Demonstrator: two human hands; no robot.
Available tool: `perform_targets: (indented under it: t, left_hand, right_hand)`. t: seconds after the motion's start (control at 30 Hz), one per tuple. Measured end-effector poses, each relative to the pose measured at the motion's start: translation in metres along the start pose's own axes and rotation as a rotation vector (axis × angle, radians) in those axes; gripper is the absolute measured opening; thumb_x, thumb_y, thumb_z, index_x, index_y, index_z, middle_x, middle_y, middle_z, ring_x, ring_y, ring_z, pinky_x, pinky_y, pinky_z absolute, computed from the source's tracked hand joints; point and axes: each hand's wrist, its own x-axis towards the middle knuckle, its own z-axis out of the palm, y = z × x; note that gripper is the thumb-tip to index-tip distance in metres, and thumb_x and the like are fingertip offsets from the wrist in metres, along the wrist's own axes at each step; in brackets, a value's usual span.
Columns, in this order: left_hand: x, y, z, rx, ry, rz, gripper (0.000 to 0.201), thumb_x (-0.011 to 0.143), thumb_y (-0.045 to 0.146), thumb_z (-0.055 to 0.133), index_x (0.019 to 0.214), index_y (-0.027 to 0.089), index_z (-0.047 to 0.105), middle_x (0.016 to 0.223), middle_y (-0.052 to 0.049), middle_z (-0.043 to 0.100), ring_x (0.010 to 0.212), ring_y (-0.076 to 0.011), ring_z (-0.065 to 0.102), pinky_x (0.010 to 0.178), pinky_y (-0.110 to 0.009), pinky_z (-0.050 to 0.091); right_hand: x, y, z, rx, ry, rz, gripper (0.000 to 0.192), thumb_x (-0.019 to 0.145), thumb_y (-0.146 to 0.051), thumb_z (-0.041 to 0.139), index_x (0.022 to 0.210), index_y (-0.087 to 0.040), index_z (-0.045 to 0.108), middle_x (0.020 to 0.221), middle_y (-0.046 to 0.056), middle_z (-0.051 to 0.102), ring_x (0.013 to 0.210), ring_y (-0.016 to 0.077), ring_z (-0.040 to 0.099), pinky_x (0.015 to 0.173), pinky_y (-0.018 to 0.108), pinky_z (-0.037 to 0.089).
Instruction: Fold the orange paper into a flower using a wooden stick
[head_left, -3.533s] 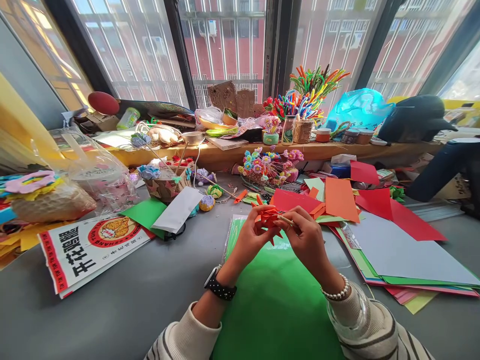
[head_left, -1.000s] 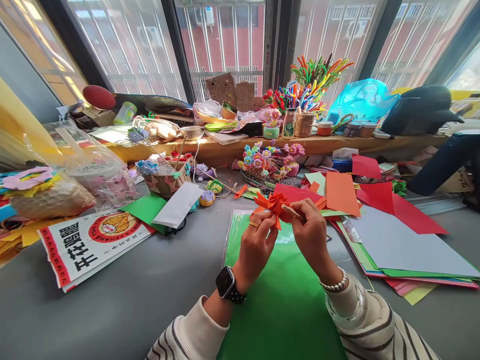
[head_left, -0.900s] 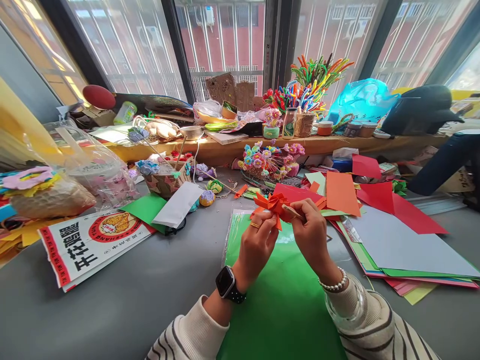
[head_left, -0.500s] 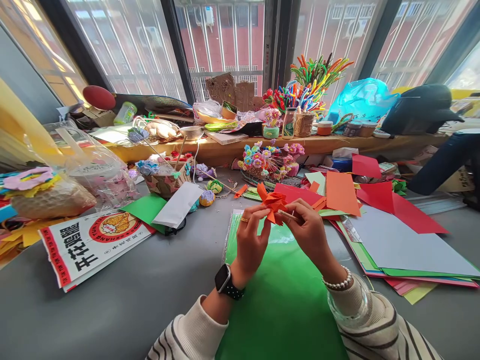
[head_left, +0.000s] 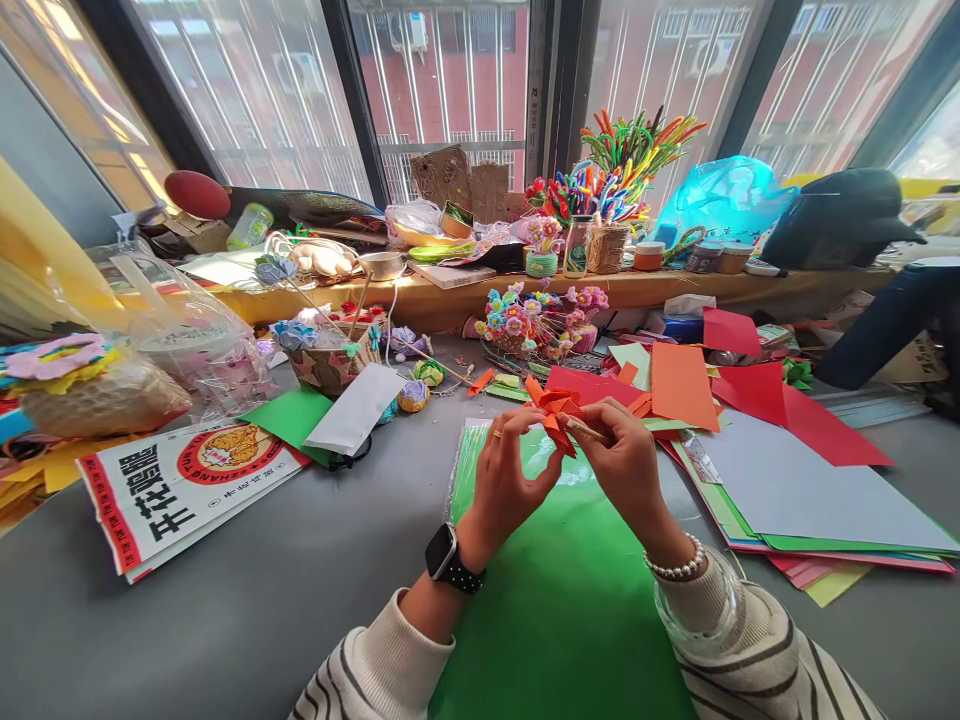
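Observation:
An orange folded paper flower [head_left: 556, 408] with pointed petals is held up over the green sheet [head_left: 562, 590]. My left hand [head_left: 510, 475] pinches the flower's left and lower side between thumb and fingers. On the other side, my right hand [head_left: 619, 460] is closed around a thin wooden stick [head_left: 589, 431], whose tip lies against the petals. Fingers hide part of both the flower and the stick. A clear plastic film edge shows at the green sheet's upper left.
Stacked coloured paper [head_left: 840, 490] and an orange sheet [head_left: 681, 385] lie to the right. At left are a printed paper bag [head_left: 195, 480] and a white envelope-like paper [head_left: 356, 408]. Small craft flowers [head_left: 517, 320] stand behind, below a crowded windowsill [head_left: 442, 290].
The paper flower has shifted slightly right and turned in my fingers. My left hand has moved a little right, its thumb now stretched further under the petals. More of the stick shows.

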Motion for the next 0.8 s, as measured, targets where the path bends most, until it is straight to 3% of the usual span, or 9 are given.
perform_targets:
  t: [0.17,0.33,0.47,0.63,0.7,0.8]
  left_hand:
    - [0.002,-0.001,-0.003,0.036,0.029,-0.043,0.025,0.075,0.013,0.054,0.098,0.020,0.046,0.091,-0.005,0.057,0.087,-0.0164,0.053,0.077,-0.033,0.046]
    - [0.006,-0.007,-0.009,-0.203,-0.043,-0.247,0.024,0.077,0.020,0.054,0.100,0.021,0.047,0.092,-0.004,0.058,0.080,-0.0132,0.056,0.072,-0.028,0.048]
    - [0.007,-0.013,-0.011,-0.382,-0.083,-0.302,0.034,0.078,0.020,0.053,0.110,0.023,0.042,0.090,-0.003,0.059,0.084,-0.0126,0.056,0.073,-0.026,0.047]
    - [0.009,-0.017,-0.012,-0.578,-0.115,-0.373,0.022,0.078,0.024,0.054,0.099,0.022,0.047,0.091,-0.002,0.059,0.085,-0.0134,0.057,0.074,-0.026,0.046]
    - [0.011,-0.016,-0.013,-0.688,-0.155,-0.437,0.017,0.076,0.027,0.055,0.091,0.019,0.053,0.088,-0.003,0.059,0.083,-0.0138,0.057,0.072,-0.026,0.047]
    - [0.014,-0.015,-0.017,-0.850,-0.243,-0.553,0.019,0.073,0.033,0.059,0.084,0.016,0.058,0.084,-0.003,0.060,0.077,-0.0132,0.057,0.067,-0.023,0.047]
  right_hand:
    - [0.000,0.000,-0.001,0.013,-0.080,-0.045,0.014,0.077,-0.027,0.056,0.069,-0.017,0.056,0.065,-0.002,0.047,0.050,0.0080,0.039,0.044,0.021,0.033]
    - [0.004,-0.002,-0.014,-0.039,-0.075,-0.111,0.011,0.077,-0.028,0.056,0.078,-0.017,0.058,0.072,0.000,0.048,0.048,0.0069,0.037,0.041,0.020,0.033]
    - [0.008,-0.002,-0.024,-0.091,-0.093,-0.183,0.016,0.078,-0.025,0.055,0.092,-0.019,0.060,0.087,0.002,0.050,0.045,0.0050,0.033,0.042,0.020,0.035]
    - [0.007,0.001,-0.024,-0.106,-0.230,-0.319,0.022,0.080,-0.018,0.052,0.100,-0.022,0.060,0.092,0.004,0.057,0.068,0.0114,0.054,0.055,0.022,0.045]
    - [0.005,0.002,-0.022,-0.113,-0.244,-0.379,0.022,0.080,-0.015,0.051,0.098,-0.022,0.062,0.090,0.005,0.059,0.078,0.0140,0.057,0.062,0.024,0.047]
    - [0.003,0.002,-0.020,-0.114,-0.214,-0.431,0.019,0.081,-0.015,0.050,0.093,-0.021,0.064,0.084,0.004,0.061,0.076,0.0137,0.059,0.063,0.023,0.047]
